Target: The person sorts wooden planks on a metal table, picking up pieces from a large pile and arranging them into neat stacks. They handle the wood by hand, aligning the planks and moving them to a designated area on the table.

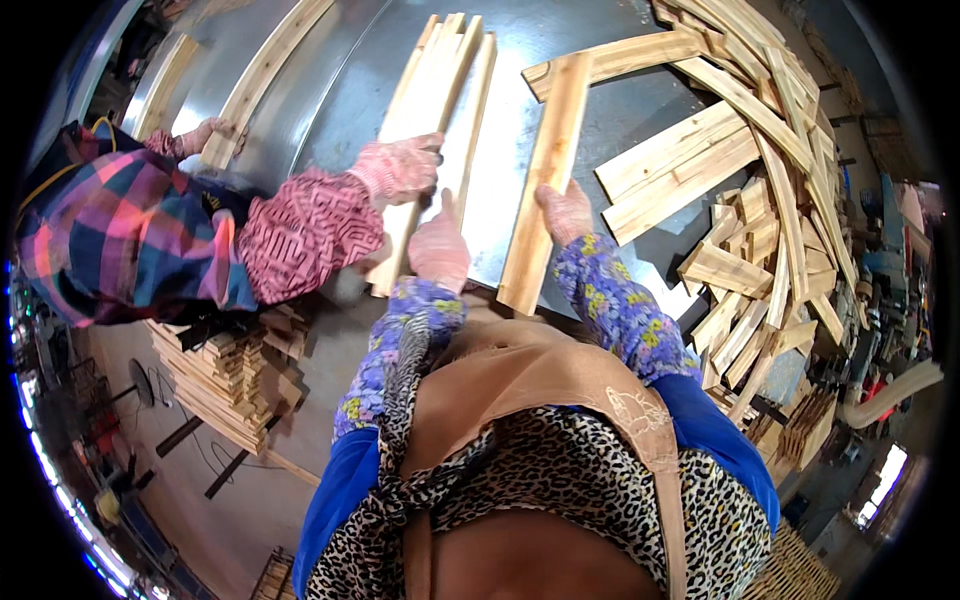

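Note:
My right hand [566,213], in a pale pink glove, grips the right edge of a long wooden board [548,175], near its lower part. The board's far end overlaps another board [635,58] lying crosswise. My left hand [440,252], gloved the same way, rests at the near end of a bundle of upright-edged boards [425,95], with one finger stretched forward and the others partly hidden. A narrow board [476,110] stands slightly apart on the bundle's right side, beside that finger. A co-worker's gloved hand [405,168] lies on the same bundle from the left.
A large heap of boards [790,150] curves along the table's right side, with short offcuts [740,270] below. Two joined-looking boards [680,170] lie nearer. The co-worker's other hand touches a long board [265,75]. Stacked boards [215,380] stand at lower left on the floor.

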`<action>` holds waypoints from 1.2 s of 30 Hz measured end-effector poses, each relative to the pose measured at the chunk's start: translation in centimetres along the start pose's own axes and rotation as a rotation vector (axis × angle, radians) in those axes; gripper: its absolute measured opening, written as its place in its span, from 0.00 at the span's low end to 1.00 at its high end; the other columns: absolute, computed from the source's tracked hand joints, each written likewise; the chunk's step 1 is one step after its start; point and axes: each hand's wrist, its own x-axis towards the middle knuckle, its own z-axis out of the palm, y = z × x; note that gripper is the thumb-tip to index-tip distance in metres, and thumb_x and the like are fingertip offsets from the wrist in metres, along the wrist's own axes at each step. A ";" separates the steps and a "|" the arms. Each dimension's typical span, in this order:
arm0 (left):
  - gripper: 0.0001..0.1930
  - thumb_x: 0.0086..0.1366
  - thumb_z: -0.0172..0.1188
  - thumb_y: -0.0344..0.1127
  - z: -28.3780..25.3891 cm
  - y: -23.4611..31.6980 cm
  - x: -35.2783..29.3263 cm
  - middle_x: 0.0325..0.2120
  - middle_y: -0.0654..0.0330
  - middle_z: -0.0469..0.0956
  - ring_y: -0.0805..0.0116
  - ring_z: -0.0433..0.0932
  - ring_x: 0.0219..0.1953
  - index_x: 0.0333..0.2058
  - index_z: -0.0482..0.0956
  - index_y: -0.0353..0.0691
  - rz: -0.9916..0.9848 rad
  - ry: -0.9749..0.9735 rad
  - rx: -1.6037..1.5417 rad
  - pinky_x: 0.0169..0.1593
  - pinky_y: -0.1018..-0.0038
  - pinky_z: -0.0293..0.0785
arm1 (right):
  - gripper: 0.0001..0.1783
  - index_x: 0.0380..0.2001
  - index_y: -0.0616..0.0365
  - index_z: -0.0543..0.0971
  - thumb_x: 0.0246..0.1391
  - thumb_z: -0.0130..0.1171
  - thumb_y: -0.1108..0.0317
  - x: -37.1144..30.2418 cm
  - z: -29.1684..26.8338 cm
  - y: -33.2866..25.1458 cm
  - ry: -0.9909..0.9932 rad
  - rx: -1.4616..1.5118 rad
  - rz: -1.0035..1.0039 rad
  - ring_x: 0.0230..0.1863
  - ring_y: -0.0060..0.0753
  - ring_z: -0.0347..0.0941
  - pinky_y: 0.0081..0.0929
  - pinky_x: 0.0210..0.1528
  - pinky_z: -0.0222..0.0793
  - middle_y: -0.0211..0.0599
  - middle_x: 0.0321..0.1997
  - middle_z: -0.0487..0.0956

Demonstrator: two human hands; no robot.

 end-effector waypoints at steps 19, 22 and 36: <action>0.35 0.60 0.77 0.45 -1.7 -1.5 3.9 0.56 0.40 0.83 0.39 0.80 0.59 0.63 0.79 0.32 0.171 0.296 -0.170 0.65 0.49 0.76 | 0.39 0.67 0.65 0.79 0.69 0.61 0.40 6.2 4.4 -4.4 -0.685 -0.441 0.089 0.61 0.56 0.83 0.44 0.68 0.75 0.58 0.56 0.88; 0.50 0.57 0.81 0.53 2.1 5.8 7.1 0.71 0.35 0.69 0.33 0.66 0.73 0.72 0.70 0.36 0.029 0.203 0.049 0.77 0.45 0.61 | 0.35 0.64 0.54 0.84 0.68 0.60 0.39 13.6 1.0 -5.0 -0.540 -0.692 -0.337 0.60 0.58 0.83 0.46 0.67 0.77 0.53 0.58 0.87; 0.48 0.57 0.79 0.47 5.5 4.0 9.5 0.71 0.32 0.63 0.29 0.66 0.71 0.72 0.67 0.36 0.026 0.274 0.059 0.73 0.43 0.67 | 0.48 0.70 0.43 0.71 0.47 0.81 0.53 40.3 -5.1 -23.5 -0.613 -1.998 -0.725 0.70 0.48 0.74 0.53 0.77 0.61 0.42 0.63 0.80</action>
